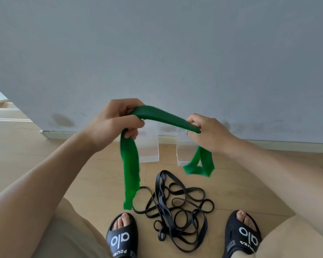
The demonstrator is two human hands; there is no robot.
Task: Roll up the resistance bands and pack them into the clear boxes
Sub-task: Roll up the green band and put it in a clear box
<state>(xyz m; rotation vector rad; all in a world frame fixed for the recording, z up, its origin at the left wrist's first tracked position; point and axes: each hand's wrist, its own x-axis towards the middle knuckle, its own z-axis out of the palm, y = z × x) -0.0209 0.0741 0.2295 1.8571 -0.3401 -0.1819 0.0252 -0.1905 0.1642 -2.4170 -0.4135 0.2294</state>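
Both hands, left hand [112, 123] and right hand [209, 133], grip the flat green rubber resistance band [164, 117] stretched sideways between them; its longer tail hangs by the left, clear plastic boxes [149, 151] just beyond.

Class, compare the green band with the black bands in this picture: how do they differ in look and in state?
The green band is wide and flat; the black bands are narrow strips. The green band is held up between the left hand and right hand, ends dangling; the black bands lie tangled on the floor. Neither is rolled or in a clear box.
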